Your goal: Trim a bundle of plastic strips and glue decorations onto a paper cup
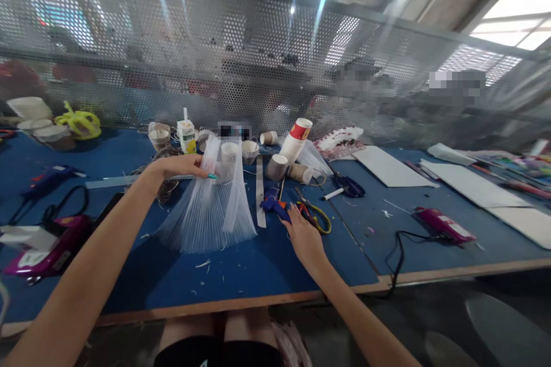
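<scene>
My left hand (183,167) is closed on the upper part of a sheer white pleated fabric (210,212), which fans out downward over the blue table. A teal nail shows against the folds. My right hand (306,238) has its fingers around the handle end of a blue glue gun (272,203) lying on the table; the grip is partly hidden. Right beside those fingers lie scissors with yellow handles (322,221) and red-handled pliers (305,210). Between the fabric and the glue gun rests a narrow white strip (260,195).
Stacked paper cups (295,143), small pots (249,152) and a drink carton (186,136) stand along the back by a perforated metal screen (258,46). Magenta corded devices lie left (55,246) and right (445,225). White boards (391,166) are at the right; dark scissors (349,186) lie nearer.
</scene>
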Demonstrator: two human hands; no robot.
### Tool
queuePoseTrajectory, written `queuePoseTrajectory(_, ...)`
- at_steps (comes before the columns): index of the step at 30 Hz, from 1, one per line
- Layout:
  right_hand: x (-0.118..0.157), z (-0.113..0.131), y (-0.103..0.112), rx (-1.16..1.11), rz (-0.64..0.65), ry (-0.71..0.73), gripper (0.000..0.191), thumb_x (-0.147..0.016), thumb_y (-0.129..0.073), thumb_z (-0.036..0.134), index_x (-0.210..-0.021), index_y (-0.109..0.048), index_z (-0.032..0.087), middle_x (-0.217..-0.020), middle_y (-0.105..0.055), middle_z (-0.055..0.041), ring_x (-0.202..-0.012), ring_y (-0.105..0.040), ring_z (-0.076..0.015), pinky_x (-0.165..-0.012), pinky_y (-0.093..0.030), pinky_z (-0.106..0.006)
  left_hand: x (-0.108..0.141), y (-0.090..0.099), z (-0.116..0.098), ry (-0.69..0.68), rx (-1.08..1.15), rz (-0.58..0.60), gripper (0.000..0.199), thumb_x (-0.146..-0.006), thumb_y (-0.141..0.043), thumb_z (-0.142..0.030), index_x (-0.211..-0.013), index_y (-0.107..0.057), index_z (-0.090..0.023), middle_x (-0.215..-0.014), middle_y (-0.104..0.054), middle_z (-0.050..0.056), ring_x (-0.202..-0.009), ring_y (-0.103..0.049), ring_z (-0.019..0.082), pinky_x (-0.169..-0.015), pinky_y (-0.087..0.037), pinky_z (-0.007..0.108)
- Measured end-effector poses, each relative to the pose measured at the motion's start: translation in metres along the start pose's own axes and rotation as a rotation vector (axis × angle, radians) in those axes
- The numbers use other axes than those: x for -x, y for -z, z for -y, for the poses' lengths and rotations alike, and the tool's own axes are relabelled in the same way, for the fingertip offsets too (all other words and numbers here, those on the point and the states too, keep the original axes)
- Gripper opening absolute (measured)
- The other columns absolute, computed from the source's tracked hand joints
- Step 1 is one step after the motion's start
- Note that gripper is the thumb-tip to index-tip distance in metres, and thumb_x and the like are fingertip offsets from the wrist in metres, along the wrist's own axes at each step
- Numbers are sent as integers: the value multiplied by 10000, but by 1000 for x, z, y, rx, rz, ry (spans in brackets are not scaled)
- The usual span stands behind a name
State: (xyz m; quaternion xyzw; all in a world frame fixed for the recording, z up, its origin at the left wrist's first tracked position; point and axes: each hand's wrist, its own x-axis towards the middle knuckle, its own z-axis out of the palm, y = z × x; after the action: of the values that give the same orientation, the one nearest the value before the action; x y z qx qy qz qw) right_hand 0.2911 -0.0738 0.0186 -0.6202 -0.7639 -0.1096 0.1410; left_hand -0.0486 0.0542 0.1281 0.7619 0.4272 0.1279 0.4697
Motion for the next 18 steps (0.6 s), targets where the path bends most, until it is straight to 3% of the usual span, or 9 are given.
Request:
queuePoseTrajectory(5,11,-2,3,123,-17,-65,371,-925,-352,244,-1157,-560,43,-1204,-579,-219,-1046,-613,-266,-770,-542,-341,0,9,4,98,-268,-49,349,-657,-603,-383,-911,-648,-148,-969,-650,107,-896,-587,260,-745,-435,292)
queuePoseTrajectory(10,7,-8,8,161,4,-91,377,-926,-355,245,-1157,-557,27,-1193,-585,-223,-1009,-631,-266,-758,-540,-334,-3,23,19,134,-411,-204,362,-671,-563,-394,-896,-626,-116,-950,-635,127,-851,-581,263,-715,-434,293)
queuePoseTrajectory(14,-5,-13,8,108,23,-154,366,-912,-382,244,-1152,-564,37,-1208,-573,-227,-1046,-610,-279,-806,-520,-357,4,36,30,144,-403,-314,356,-659,-581,-353,-938,-619,-136,-977,-647,116,-839,-591,247,-705,-447,275)
queuePoseTrajectory(18,-13,-24,18,-55,26,-176,338,-874,-437,275,-1109,-599,94,-1163,-612,-195,-1028,-611,-297,-817,-502,-396,19,40,23,72,-163,-396,328,-644,-655,-321,-911,-639,-132,-934,-673,103,-813,-617,226,-662,-461,248)
